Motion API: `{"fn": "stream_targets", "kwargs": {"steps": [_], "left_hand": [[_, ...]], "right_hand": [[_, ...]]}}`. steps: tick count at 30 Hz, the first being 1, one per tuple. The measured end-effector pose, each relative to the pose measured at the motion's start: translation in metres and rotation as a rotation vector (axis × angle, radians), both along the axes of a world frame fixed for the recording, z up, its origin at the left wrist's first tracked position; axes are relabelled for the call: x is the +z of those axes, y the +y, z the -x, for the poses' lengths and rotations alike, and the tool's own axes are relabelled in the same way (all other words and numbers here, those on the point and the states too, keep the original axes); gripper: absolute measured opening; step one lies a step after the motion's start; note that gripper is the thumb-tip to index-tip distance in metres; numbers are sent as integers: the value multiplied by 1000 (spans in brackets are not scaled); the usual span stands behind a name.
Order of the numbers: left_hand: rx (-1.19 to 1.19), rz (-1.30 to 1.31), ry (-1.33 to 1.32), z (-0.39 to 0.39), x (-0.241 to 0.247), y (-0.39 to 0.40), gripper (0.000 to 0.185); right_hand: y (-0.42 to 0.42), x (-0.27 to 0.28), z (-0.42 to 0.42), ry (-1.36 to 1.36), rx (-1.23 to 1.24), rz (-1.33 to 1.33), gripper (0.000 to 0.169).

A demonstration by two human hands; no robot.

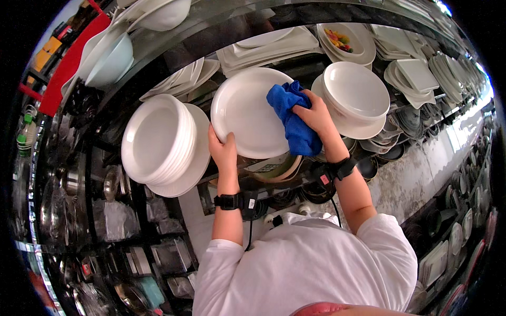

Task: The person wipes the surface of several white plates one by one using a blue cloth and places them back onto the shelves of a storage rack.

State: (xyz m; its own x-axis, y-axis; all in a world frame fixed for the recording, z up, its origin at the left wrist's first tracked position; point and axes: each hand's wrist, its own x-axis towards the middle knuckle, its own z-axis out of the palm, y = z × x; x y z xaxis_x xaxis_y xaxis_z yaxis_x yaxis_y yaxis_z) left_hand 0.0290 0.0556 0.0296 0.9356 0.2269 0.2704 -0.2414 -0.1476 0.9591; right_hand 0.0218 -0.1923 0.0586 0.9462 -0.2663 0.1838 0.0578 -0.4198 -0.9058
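A round white plate [247, 114] with a raised rim is tilted up in front of me. My left hand [223, 149] grips it at its lower left rim, thumb on the upper face. In my right hand [316, 116] is a bunched blue cloth [294, 122], which lies against the plate's right side and hangs over its edge. To the left stands a stack of white round plates [158, 138], resting on a wider white plate [197, 158]. On the right, a white bowl [355, 91] sits on top of other white dishes. The plate's underside is hidden.
White rectangular platters [272, 51] are piled behind the plate. A dish with colourful food-like pieces [339, 40] stands at the back right. Overhead left hang over large bowls [112, 61]. Shelves of metal ware [71, 209] line the left; stacked dishes [435, 260] line the lower right, beyond a floor aisle [411, 173].
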Motion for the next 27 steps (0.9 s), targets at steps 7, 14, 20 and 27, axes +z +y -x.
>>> {"fn": "stream_targets", "kwargs": {"steps": [7, 14, 20, 27], "left_hand": [[-13, -97, 111, -14, 1, 6, 54], [-10, -136, 176, -23, -7, 11, 54], [-19, -170, 178, -39, -33, 19, 54], [-21, -225, 200, -46, -43, 20, 58]], "right_hand": [[5, 6, -13, 69, 8, 48, 56], [13, 19, -19, 106, 50, 46, 62], [13, 12, -26, 100, 42, 50, 56], [9, 11, -31, 118, 46, 67, 60]]}}
